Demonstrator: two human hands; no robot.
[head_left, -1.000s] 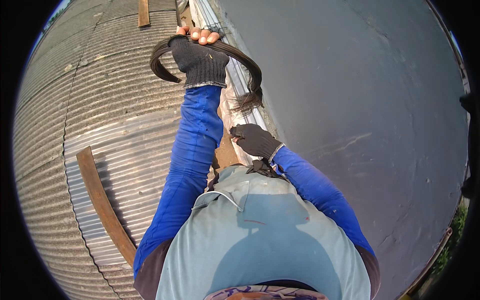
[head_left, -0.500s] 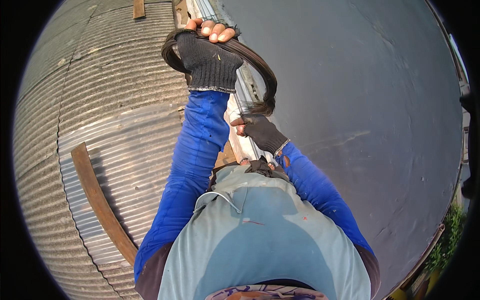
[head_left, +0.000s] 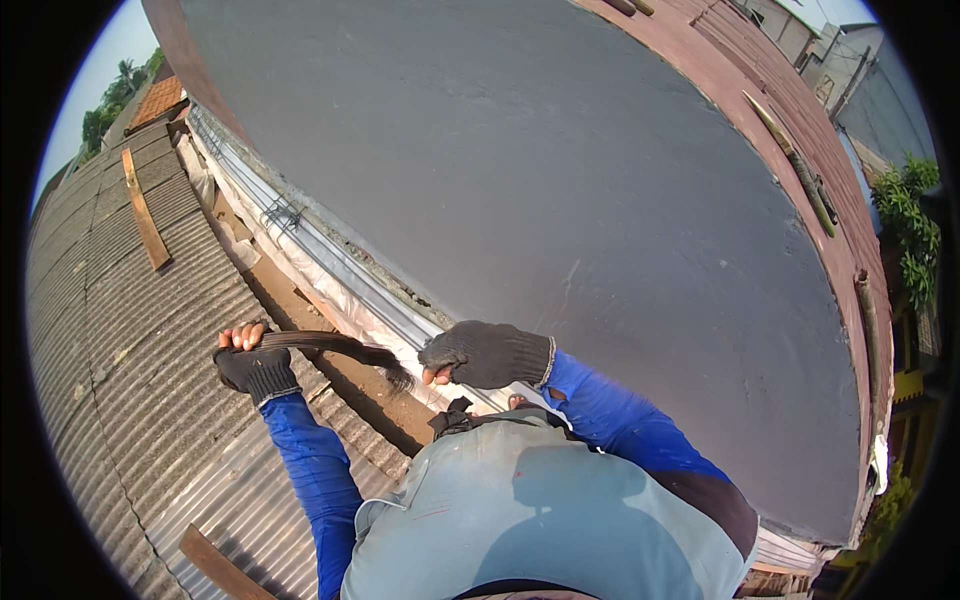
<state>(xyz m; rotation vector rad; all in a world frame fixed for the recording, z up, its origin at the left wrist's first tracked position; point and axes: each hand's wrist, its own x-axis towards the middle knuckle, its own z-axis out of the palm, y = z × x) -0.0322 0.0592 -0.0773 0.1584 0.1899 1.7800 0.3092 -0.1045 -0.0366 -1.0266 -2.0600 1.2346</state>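
Observation:
My left hand (head_left: 255,372), in a black fingerless glove, is closed around one end of a bundle of thin dark wire (head_left: 335,343). The bundle reaches rightward from the fist, bending down slightly to a frayed end. Just right of that end is my right hand (head_left: 490,355), also in a black fingerless glove, with its fingers curled together. Whatever the right fingers may pinch is too small to make out. Beneath the hands run long pale metal bars (head_left: 345,268) along the edge of a grey slab (head_left: 530,190).
A corrugated roof (head_left: 160,340) slopes away on the left, with a wooden plank (head_left: 145,210) lying on it. Another plank (head_left: 220,568) lies nearer me. Dark wire loops (head_left: 283,213) sit around the bars farther off. Reddish roofing (head_left: 800,130) borders the slab's far right side.
My view has swung so the slab and far surroundings show more. The left hand, still gripping the wire, now sits lower and farther left in view; the bundle looks less curved.

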